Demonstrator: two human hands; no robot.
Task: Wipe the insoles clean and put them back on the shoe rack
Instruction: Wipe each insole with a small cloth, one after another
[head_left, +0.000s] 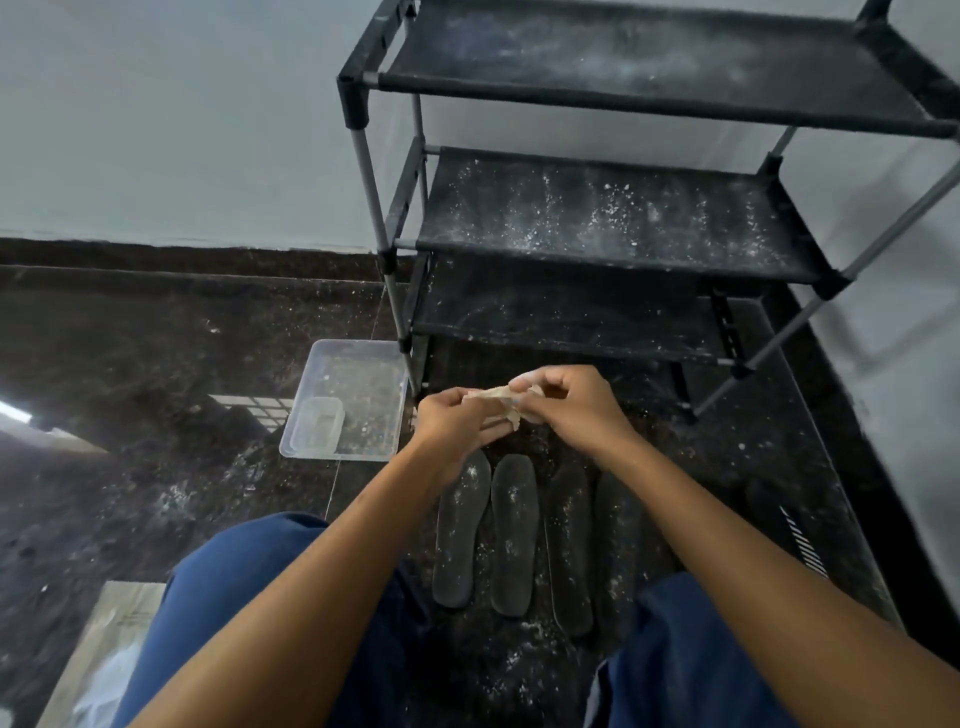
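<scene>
**Fingers of both hands pinched a rag above four insoles**

Fingers of the right hand and of the left hand were closed on a crumpled pale rag, which stretched between them, held in the air just in front of the rack. The rag's long axis ran left to right, from one hand to the other.

Four dark insoles lay on the floor below the hands, side by side and nearly parallel, between the person's knees. Their long axes ran towards the rack. None touched the fingers; all lay apart from them, nearer the person. White specks dotted the two left insoles; the two right ones were darker and harder to make out.

White dust speckled the rack's black fabric shelves. A clear tray with a smaller tub inside sat on the floor left of the hands, beside the rack's leg. No writing could be read anywhere.
</scene>
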